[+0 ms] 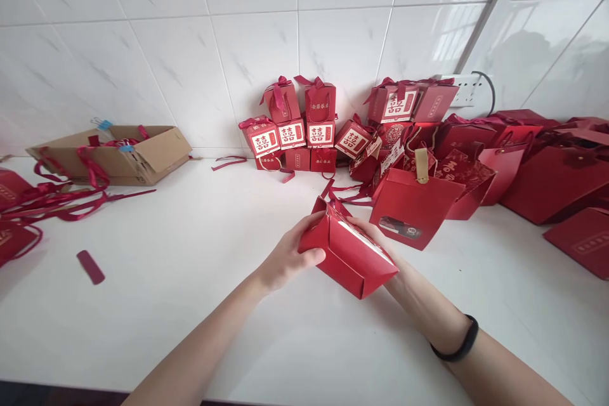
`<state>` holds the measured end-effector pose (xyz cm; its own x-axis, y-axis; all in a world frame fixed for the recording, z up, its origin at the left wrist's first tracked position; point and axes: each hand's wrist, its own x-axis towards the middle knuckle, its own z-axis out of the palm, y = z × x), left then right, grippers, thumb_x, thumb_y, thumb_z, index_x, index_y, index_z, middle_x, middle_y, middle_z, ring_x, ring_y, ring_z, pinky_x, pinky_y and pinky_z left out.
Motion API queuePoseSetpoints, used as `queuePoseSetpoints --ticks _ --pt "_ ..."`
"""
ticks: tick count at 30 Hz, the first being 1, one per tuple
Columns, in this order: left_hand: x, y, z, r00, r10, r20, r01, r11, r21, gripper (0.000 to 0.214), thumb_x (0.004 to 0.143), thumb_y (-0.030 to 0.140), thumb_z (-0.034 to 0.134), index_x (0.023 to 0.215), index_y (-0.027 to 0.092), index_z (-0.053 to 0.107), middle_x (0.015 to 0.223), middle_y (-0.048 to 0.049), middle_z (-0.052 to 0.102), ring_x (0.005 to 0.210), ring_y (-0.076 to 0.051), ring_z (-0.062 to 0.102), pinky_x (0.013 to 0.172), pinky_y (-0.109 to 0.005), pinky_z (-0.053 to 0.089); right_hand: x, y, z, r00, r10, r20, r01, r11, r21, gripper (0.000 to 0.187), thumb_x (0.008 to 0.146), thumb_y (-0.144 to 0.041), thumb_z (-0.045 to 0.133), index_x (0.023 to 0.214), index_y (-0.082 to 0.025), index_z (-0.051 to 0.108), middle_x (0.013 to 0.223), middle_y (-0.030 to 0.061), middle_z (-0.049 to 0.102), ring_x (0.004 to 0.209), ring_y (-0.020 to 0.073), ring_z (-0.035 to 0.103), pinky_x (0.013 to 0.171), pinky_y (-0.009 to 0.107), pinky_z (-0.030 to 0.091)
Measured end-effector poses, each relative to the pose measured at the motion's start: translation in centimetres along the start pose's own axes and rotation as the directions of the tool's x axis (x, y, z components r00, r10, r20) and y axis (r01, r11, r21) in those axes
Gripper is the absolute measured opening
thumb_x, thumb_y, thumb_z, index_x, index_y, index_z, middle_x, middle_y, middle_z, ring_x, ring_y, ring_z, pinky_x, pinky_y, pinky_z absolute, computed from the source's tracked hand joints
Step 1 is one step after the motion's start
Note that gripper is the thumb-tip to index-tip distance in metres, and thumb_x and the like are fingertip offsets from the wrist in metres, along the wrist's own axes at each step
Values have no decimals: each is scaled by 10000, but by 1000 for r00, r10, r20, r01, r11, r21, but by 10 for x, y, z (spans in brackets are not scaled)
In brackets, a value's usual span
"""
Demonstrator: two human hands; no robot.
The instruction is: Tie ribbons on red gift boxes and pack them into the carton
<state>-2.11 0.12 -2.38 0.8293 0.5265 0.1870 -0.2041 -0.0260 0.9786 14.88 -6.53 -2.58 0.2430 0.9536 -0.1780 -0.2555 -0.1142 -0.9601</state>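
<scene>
A red paper gift box (349, 250) is held tilted between my two hands above the white table, its folded bottom turned towards me. My left hand (292, 257) grips its left side, the thumb lying on the near face. On the far right side, my right hand (375, 238) closes round the box; most of those fingers are hidden behind it. Dark red ribbon (340, 203) shows at the far end of the box. Just beyond my right hand stands a red gift bag (416, 206) with a gold strap.
Against the tiled wall, several small red boxes (291, 134) with ribbon bows are stacked. More red bags (556, 168) crowd the right side. At left are an open cardboard box (157, 155), loose ribbons (90, 200) and a dark red strip (90, 268). A socket (467, 90) is on the wall.
</scene>
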Motion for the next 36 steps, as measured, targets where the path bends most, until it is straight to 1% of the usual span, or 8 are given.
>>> queuePoseSetpoints --ticks 4,7,12,17,21,25,30,36 --pt "-1 3 3 1000 -2 20 3 1000 -21 540 803 318 615 1314 238 458 1273 -86 543 1111 -294 539 900 -373 463 5 0 -1 976 215 27 -215 946 241 254 810 -388 536 651 -191 537 577 -12 628 489 134 563 502 252 465" --pt "-1 1 3 999 29 21 -29 999 -25 532 818 310 602 1322 239 447 1311 -88 514 1164 -295 509 936 -376 455 8 0 0 972 235 1 -220 912 347 236 836 -392 507 710 -196 546 628 -1 651 523 152 592 533 272 486" --pt "-1 -8 -1 962 204 -183 -176 972 159 550 742 373 684 1256 276 514 1472 -48 298 1334 -315 306 1004 -355 422 9 1 4 940 47 -338 82 931 356 221 788 -421 591 852 -210 579 752 3 687 604 166 628 555 272 515" --pt "-2 -12 1 930 300 -210 -194 890 413 477 760 393 654 1206 245 577 1426 -67 359 1346 -313 284 945 -309 471 9 4 6 873 -84 -480 254 919 300 306 698 -455 674 835 -191 602 700 1 673 577 164 622 512 266 513" --pt "-1 -14 0 924 332 -190 -217 865 452 412 849 392 529 1245 281 546 1423 -36 366 1282 -278 392 972 -320 451 11 6 5 858 -151 -491 324 901 289 349 661 -489 700 815 -196 589 718 -3 664 599 163 622 531 273 516" --pt "0 -14 -5 944 226 -241 -129 924 360 338 904 383 423 1114 228 639 1434 -36 356 1292 -283 376 954 -319 467 8 9 6 815 -341 -468 430 898 94 358 670 -518 696 777 -196 582 723 -8 648 638 157 609 563 268 500" --pt "1 -11 -4 979 112 -169 -75 975 208 445 835 316 578 1258 227 473 1259 -72 546 1126 -252 542 885 -322 508 2 7 5 805 -430 -408 458 888 -33 391 646 -541 711 725 -181 582 666 -7 619 608 151 573 542 266 476" --pt "2 -13 3 930 221 -293 -141 952 272 491 792 301 654 1228 265 432 1271 -60 509 1173 -224 500 919 -295 482 3 3 3 807 -485 -338 498 866 -53 348 728 -522 654 851 -206 573 825 13 648 766 179 614 653 283 502"
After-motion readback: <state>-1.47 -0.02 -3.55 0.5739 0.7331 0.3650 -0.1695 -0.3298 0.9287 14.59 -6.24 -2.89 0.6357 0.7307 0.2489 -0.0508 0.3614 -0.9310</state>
